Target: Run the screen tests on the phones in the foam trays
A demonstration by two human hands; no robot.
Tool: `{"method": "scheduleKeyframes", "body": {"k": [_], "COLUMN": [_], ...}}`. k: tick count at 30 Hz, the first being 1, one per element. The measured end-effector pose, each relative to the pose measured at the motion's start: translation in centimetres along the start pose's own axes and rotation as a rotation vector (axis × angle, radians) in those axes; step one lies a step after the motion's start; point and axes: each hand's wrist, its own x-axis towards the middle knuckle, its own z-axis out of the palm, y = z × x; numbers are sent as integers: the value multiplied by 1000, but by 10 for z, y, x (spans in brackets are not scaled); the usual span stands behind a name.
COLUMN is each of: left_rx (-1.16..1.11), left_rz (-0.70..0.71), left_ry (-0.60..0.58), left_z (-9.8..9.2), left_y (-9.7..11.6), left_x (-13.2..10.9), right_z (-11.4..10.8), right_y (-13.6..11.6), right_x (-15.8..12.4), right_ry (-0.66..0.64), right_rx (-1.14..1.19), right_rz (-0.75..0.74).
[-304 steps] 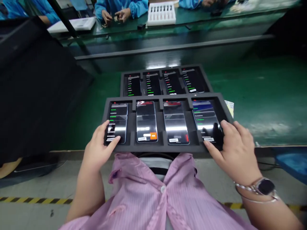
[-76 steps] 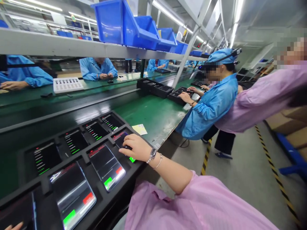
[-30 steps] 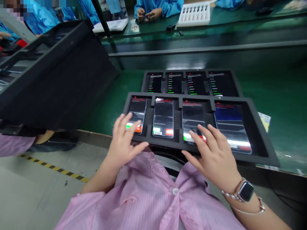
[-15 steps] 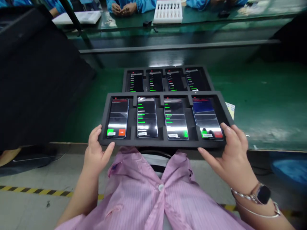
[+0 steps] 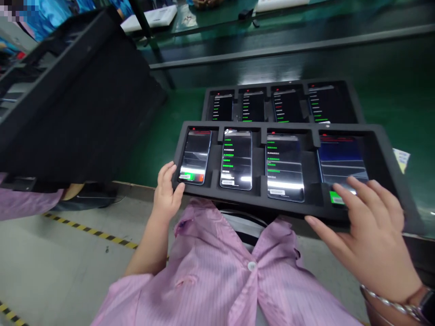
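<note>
A black tray [image 5: 384, 165] lies at the front edge of the green bench, with a phone in each compartment. My left hand [image 5: 166, 194] grips its left front corner, fingers along the side and thumb at the front. Over the right end hovers my right hand [image 5: 374, 235], open, fingers spread above the lower part of the rightmost phone [image 5: 343, 156]; whether they touch it I cannot tell. That phone shows a green block, the rest partly hidden. The leftmost phone [image 5: 196, 154] shows green and red blocks. Green and white lines fill the second phone [image 5: 237, 158] and third phone [image 5: 284, 163].
Behind stands another black tray [image 5: 355, 106] of phones, partly covered by the front one. A large black bin [image 5: 84, 104] tilts at the left. A paper label [image 5: 402, 159] lies right of the trays. Across the bench are a white tray [image 5: 149, 19] and people in blue sleeves.
My right hand has let go of the tray's right corner and moved over the rightmost phone. My left hand stays at the left corner. The view has turned left.
</note>
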Motion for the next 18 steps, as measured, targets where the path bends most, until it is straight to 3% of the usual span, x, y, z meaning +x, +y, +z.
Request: {"method": "scheduleKeyframes", "body": {"k": [3,6,11,14,18], "left_rx": [77,175,190,174,220], "left_rz": [-38,18,171,226,233], "left_ry": [-1,-8,-203,-218,-140], "left_z": [-3,-8,-2,12,29], "left_y": [13,40,80,87,87], "left_x": [6,14,36,48,51], "right_z": [4,6,11,18,23], "right_y": [-8,-17,-29,-34,-38], "right_x": [11,19,28,29,28], "right_ry": [-13,-62,-125,-165,-144], "right_rx": [60,103,53,-18,-49], "right_rz": [-6,-15,-30,-32,5]}}
